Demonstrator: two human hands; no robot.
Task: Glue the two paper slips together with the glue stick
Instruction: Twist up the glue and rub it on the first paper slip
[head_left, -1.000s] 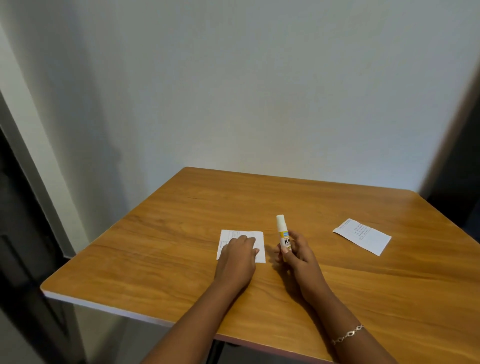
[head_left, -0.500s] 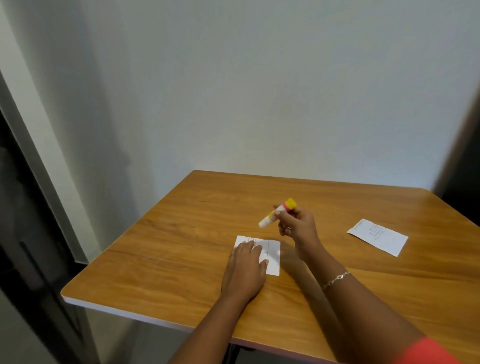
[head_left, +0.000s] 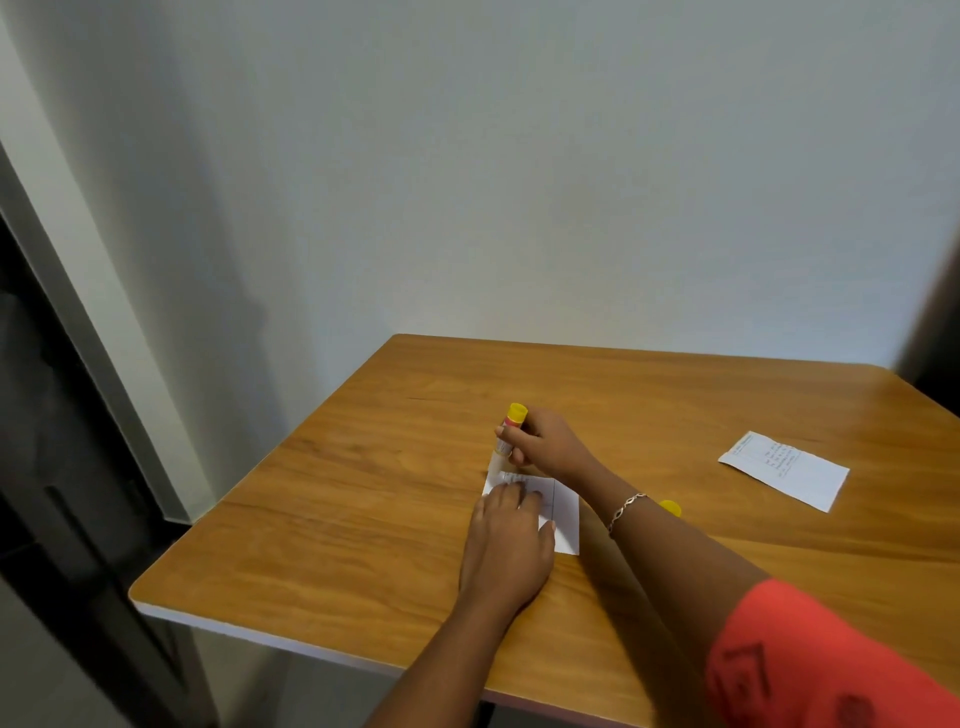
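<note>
On the near white paper slip (head_left: 565, 517) the left hand (head_left: 506, 551) lies flat to pin it; at its far corner the right hand (head_left: 545, 444) grips the yellow-ended white glue stick (head_left: 517, 414), tip down; the other white slip (head_left: 784, 470) lies well right

A white glue stick (head_left: 505, 441) with a yellow base stands almost upright, base up, its tip down at the far left corner of a white paper slip (head_left: 565, 514) lying flat, its yellow cap (head_left: 671, 506) sits just right of that slip, and a second slip (head_left: 784, 470) with printed lines lies flat farther right
</note>
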